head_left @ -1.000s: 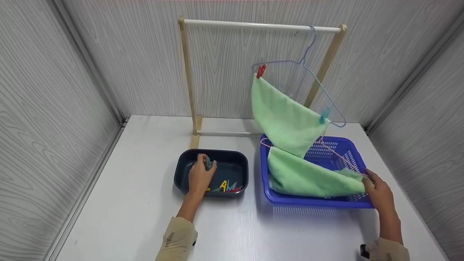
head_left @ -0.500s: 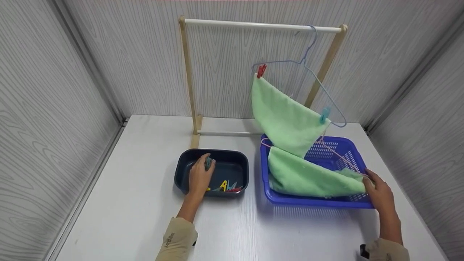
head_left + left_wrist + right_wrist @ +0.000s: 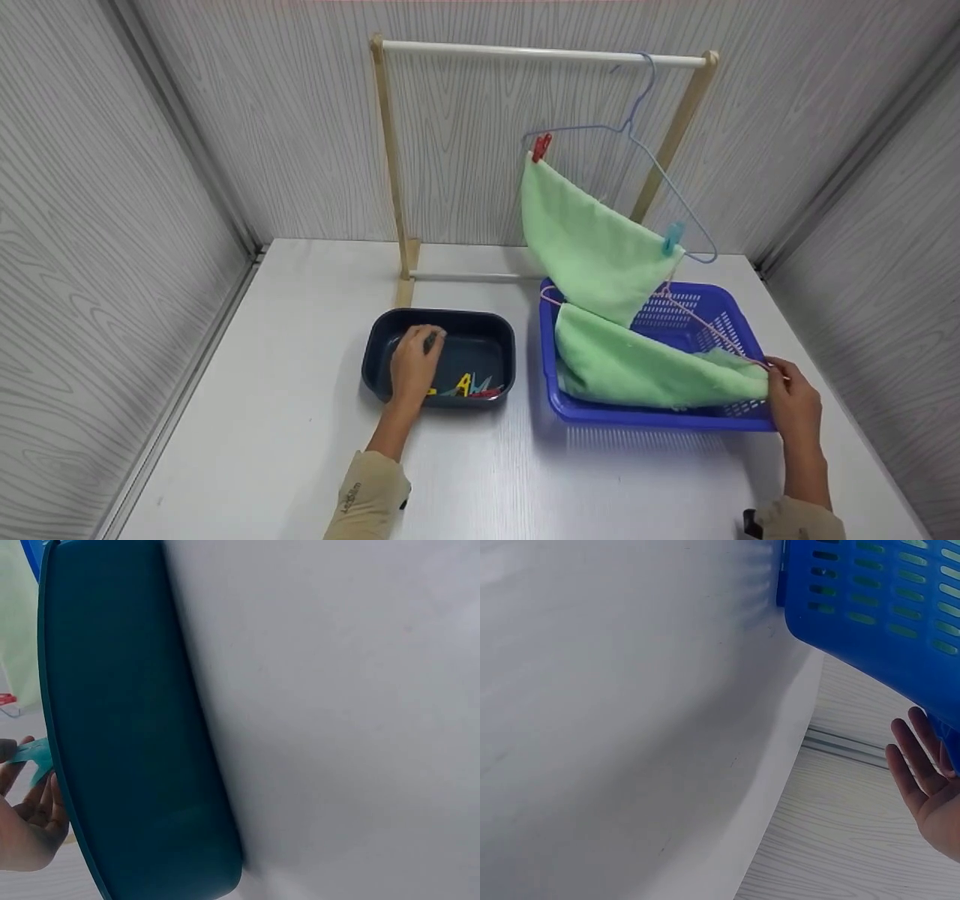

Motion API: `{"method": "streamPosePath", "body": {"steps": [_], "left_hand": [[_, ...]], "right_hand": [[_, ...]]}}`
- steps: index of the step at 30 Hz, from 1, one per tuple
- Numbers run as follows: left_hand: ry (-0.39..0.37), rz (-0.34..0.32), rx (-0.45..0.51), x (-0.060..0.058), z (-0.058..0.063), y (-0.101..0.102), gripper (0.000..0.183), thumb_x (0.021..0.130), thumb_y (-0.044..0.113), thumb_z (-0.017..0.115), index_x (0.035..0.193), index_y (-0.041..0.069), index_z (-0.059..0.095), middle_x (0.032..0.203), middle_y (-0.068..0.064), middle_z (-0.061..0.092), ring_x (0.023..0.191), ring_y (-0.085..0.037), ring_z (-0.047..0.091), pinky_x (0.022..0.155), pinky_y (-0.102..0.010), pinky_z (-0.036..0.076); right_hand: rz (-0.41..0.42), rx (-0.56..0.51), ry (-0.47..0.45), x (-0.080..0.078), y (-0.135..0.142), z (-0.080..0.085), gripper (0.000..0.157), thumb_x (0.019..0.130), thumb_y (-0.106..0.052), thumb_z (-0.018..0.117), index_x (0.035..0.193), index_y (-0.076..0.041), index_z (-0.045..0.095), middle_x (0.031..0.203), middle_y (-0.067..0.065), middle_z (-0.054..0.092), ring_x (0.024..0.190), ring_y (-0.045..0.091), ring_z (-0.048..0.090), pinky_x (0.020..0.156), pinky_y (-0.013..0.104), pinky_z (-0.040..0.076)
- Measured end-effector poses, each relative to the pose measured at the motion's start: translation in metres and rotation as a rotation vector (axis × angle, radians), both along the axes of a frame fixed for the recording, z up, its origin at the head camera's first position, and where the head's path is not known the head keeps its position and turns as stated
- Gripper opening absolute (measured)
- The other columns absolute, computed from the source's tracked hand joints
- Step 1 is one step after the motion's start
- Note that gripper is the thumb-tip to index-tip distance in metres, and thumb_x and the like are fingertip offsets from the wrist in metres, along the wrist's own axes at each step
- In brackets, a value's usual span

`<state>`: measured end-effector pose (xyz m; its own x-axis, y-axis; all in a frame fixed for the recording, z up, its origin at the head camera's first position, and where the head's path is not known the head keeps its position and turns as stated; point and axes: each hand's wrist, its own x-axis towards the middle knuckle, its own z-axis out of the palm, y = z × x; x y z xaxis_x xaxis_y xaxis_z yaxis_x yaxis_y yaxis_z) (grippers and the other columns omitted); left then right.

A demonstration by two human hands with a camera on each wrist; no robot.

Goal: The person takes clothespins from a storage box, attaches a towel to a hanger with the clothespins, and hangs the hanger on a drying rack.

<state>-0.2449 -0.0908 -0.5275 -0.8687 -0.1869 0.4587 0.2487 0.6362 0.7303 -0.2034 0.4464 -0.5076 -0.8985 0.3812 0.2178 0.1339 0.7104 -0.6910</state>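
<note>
A teal clothespin [image 3: 36,754] is plainly exposed in the left wrist view, pinched between the thumb and fingers of the left hand [image 3: 414,365]; in the head view it is mostly covered by that hand. In the right wrist view, extended fingers of the right hand [image 3: 798,409] are shown beside the blue basket [image 3: 660,419] and the grip is hidden; in the head view, the end of the lower green cloth [image 3: 652,369] is seen pinched at the tip of the pink hanger [image 3: 705,326].

The basket is placed toward the right edge of the tabletop [image 3: 262,360], with the dark basin [image 3: 465,322] to its left. Along the basin's near wall, loose clothespins [image 3: 463,385] are gathered. The rack [image 3: 389,135] is stood at the tabletop's far edge. From its blue hanger [image 3: 627,127] the upper green cloth [image 3: 592,236] is hung by a red clothespin [image 3: 541,148] and a light blue clothespin [image 3: 672,238]; part of the pink hanger is blocked by this cloth.

The teal clothespin is located at the left hand's fingertips, over the basin's far half. The lower green cloth is extended leftward from the right hand across the basket.
</note>
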Motion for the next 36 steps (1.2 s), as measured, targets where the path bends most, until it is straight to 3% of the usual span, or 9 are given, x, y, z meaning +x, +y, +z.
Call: {"method": "streamPosePath", "body": {"steps": [8, 14, 16, 19, 22, 26, 30, 36], "left_hand": [[-0.034, -0.007, 0.012, 0.0012, 0.0005, -0.0007, 0.027, 0.088, 0.031, 0.062, 0.092, 0.006, 0.071, 0.099, -0.008, 0.064, 0.095, -0.025, 0.059, 0.082, -0.04, 0.045], [-0.055, -0.014, 0.016, 0.0024, 0.0016, -0.0007, 0.023, 0.088, 0.028, 0.063, 0.091, 0.006, 0.07, 0.095, -0.007, 0.064, 0.088, -0.023, 0.059, 0.077, -0.039, 0.047], [-0.057, -0.02, 0.015, 0.0029, 0.0015, -0.0005, 0.02, 0.088, 0.026, 0.064, 0.09, 0.007, 0.071, 0.094, -0.006, 0.064, 0.083, -0.021, 0.058, 0.072, -0.038, 0.047], [-0.053, -0.024, 0.016, 0.0032, 0.0016, -0.0006, 0.018, 0.087, 0.023, 0.065, 0.089, 0.007, 0.071, 0.091, -0.005, 0.063, 0.078, -0.018, 0.057, 0.068, -0.036, 0.046], [-0.05, -0.027, 0.018, 0.0031, 0.0016, -0.0012, 0.016, 0.087, 0.022, 0.065, 0.089, 0.007, 0.071, 0.091, -0.005, 0.063, 0.076, -0.017, 0.056, 0.066, -0.035, 0.046], [-0.059, -0.025, 0.007, 0.0029, 0.0009, -0.0025, 0.02, 0.088, 0.026, 0.064, 0.089, 0.007, 0.071, 0.092, -0.006, 0.063, 0.078, -0.018, 0.057, 0.068, -0.035, 0.046], [-0.068, -0.016, 0.0, 0.0027, 0.0002, -0.0038, 0.023, 0.088, 0.029, 0.063, 0.09, 0.008, 0.071, 0.095, -0.006, 0.064, 0.082, -0.019, 0.058, 0.072, -0.036, 0.047], [-0.066, -0.015, 0.014, 0.0021, -0.0011, -0.006, 0.018, 0.087, 0.024, 0.065, 0.091, 0.007, 0.071, 0.096, -0.007, 0.064, 0.084, -0.021, 0.059, 0.074, -0.038, 0.047]], "right_hand": [[-0.068, 0.013, 0.016, -0.002, -0.0023, -0.0022, 0.038, 0.096, -0.024, 0.038, 0.122, -0.002, 0.056, 0.113, 0.02, 0.057, 0.1, 0.033, 0.053, 0.077, 0.043, 0.037], [-0.141, 0.002, 0.07, -0.0023, -0.0032, -0.004, 0.035, 0.094, -0.022, 0.044, 0.111, 0.004, 0.06, 0.097, 0.018, 0.056, 0.082, 0.021, 0.048, 0.07, 0.036, 0.035], [-0.179, -0.037, 0.073, -0.0016, -0.0024, -0.0046, 0.034, 0.094, -0.023, 0.045, 0.107, 0.004, 0.061, 0.091, 0.012, 0.056, 0.077, 0.014, 0.046, 0.068, 0.032, 0.034], [-0.215, -0.192, 0.057, -0.0002, -0.0005, -0.0047, 0.031, 0.095, -0.025, 0.045, 0.103, 0.0, 0.062, 0.081, -0.002, 0.054, 0.073, 0.008, 0.044, 0.067, 0.028, 0.033], [-0.237, -0.387, 0.045, 0.0019, 0.0012, -0.0041, 0.023, 0.095, -0.026, 0.046, 0.096, -0.012, 0.064, 0.075, -0.017, 0.051, 0.076, 0.004, 0.044, 0.068, 0.022, 0.033], [-0.235, -0.591, 0.07, 0.0039, 0.0032, -0.0025, 0.018, 0.095, -0.021, 0.05, 0.084, -0.023, 0.065, 0.074, -0.022, 0.055, 0.082, 0.001, 0.046, 0.069, 0.014, 0.033], [-0.22, -0.723, 0.091, 0.0046, 0.0038, 0.0011, 0.023, 0.094, -0.016, 0.052, 0.078, -0.023, 0.067, 0.073, -0.02, 0.059, 0.084, 0.001, 0.047, 0.07, 0.011, 0.033], [-0.2, -0.797, 0.09, 0.0072, 0.0041, 0.0049, 0.025, 0.095, -0.014, 0.052, 0.077, -0.022, 0.068, 0.073, -0.018, 0.061, 0.083, 0.0, 0.049, 0.07, 0.012, 0.034]]}}
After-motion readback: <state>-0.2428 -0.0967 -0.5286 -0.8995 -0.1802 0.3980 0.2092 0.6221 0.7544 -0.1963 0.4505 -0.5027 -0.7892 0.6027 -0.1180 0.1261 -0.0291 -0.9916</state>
